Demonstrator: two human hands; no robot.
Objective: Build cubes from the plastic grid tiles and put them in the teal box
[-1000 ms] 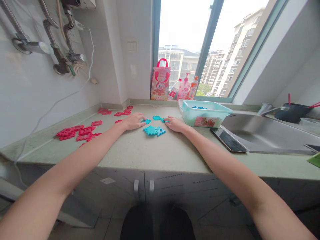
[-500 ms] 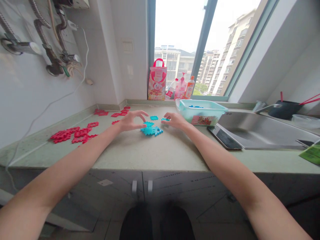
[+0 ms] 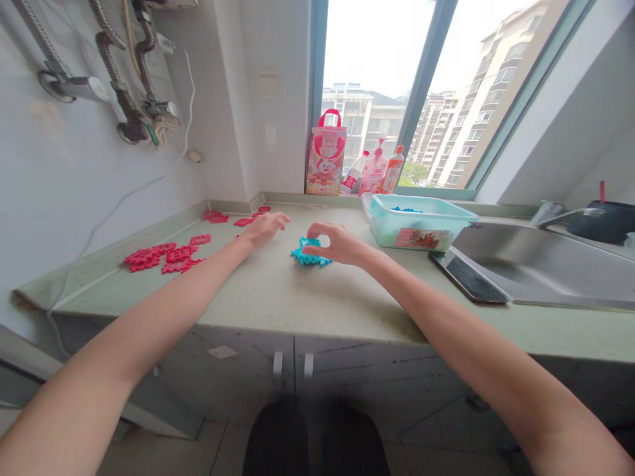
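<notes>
A small pile of blue notched interlocking tiles (image 3: 309, 258) lies mid-counter. My right hand (image 3: 340, 243) is over this pile, thumb and fingertips closed around the edges of a blue tile (image 3: 310, 242) at its top. Part of the pile is hidden behind the thumb. Left of and behind the pile, my left hand (image 3: 266, 228) hovers with fingers stretched forward and nothing visible in them. Red notched tiles (image 3: 245, 222) lie just beyond its wrist, and a larger heap of red tiles (image 3: 149, 256) sits farther left.
A pale turquoise tub (image 3: 446, 215) with blue tiles inside stands right of the pile. A phone (image 3: 469, 277) lies by the steel sink (image 3: 560, 264). A pink bag (image 3: 326, 158) and bottles line the window sill. A white cable (image 3: 92, 238) runs down the left wall.
My right hand has moved left onto the blue pile with its tile. My left hand has drawn away from the pile. The single blue tile behind the pile no longer shows. The view has shifted.
</notes>
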